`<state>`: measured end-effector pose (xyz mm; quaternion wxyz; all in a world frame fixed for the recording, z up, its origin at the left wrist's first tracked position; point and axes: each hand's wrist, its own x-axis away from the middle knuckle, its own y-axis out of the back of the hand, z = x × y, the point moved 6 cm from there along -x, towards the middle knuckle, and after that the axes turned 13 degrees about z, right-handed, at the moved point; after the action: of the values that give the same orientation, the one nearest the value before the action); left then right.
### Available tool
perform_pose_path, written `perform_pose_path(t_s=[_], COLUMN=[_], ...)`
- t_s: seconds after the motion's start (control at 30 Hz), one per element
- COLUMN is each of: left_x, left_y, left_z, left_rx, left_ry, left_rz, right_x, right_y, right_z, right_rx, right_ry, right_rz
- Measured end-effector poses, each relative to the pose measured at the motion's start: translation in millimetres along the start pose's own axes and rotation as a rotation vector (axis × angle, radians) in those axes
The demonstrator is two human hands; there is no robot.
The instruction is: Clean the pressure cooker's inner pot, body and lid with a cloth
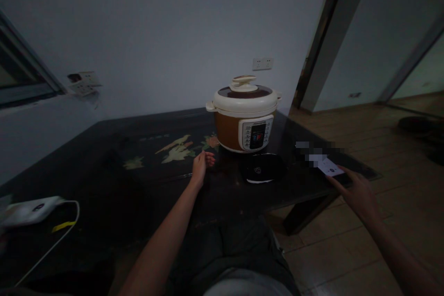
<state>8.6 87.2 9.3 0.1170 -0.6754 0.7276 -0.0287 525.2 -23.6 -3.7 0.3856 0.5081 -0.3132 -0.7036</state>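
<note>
My left hand (201, 165) reaches out over the dark table (104, 180), fingers loosely curled, just left of the orange and cream electric pressure cooker (244, 113) and not touching it. My right hand (357, 192) is at the table's right corner, fingers on a small white card (329, 166) that lies there; part of that spot is blurred out. A black round pad (262, 168) lies in front of the cooker.
A white device with a white cable (33, 210) sits at the table's left end. The tabletop carries a painted bird and flower design (176, 148). Wall sockets (262, 63) are behind the cooker. Wooden floor and a doorway lie to the right.
</note>
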Motion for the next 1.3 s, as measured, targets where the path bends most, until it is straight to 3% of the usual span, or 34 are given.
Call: perform_pose_path(t_s=[0.3,0.73,1.3], left_x=[-0.9,-1.6,-2.4], left_y=[0.6,1.0,1.3], left_z=[1.4,2.0,3.1], left_rx=[0.007,0.008,0.002], left_ry=[0.006,0.009,0.010], left_rz=[0.002,-0.001,0.002], right_x=[-0.1,0.3,0.0], right_y=[-1.3,-1.5,-3.6], right_z=[0.3,-1.7,-5.2], right_rx=[0.037,-0.010,-0.014], right_ry=[0.085,-0.021,0.001], right_rz=[-0.023,0.014,-0.005])
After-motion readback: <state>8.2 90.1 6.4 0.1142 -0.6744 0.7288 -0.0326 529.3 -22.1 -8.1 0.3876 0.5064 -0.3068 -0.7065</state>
